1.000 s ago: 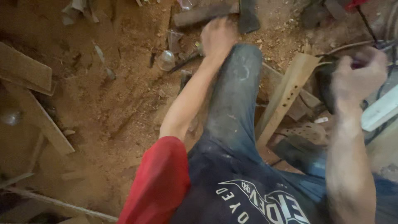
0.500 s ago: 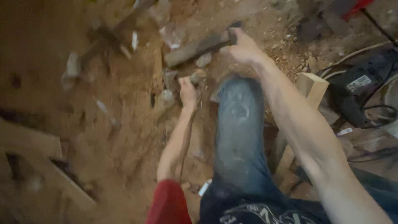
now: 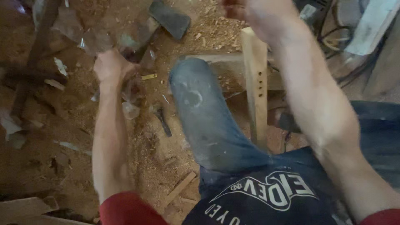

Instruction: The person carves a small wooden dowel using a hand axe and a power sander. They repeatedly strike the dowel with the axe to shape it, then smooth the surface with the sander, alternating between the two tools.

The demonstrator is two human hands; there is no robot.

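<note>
Down at ten o'clock, the left hand (image 3: 111, 66) is curled shut on something small among the sawdust; what it grips is too blurred to tell. Just past it, toward twelve, lies a hatchet (image 3: 164, 18), its dark head resting on the shavings, handle angled back to the hand. It looks heavy and stiff, best taken on the handle. At one o'clock the right hand (image 3: 254, 14) is raised; closed or not, I cannot tell. A drilled wooden slat (image 3: 255, 83) stands beside the knee (image 3: 196, 89).

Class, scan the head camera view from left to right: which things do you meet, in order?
Dark wooden stick → left hand → small dark tool in the sawdust → jeans knee → pale drilled wooden slat → cables.
</note>
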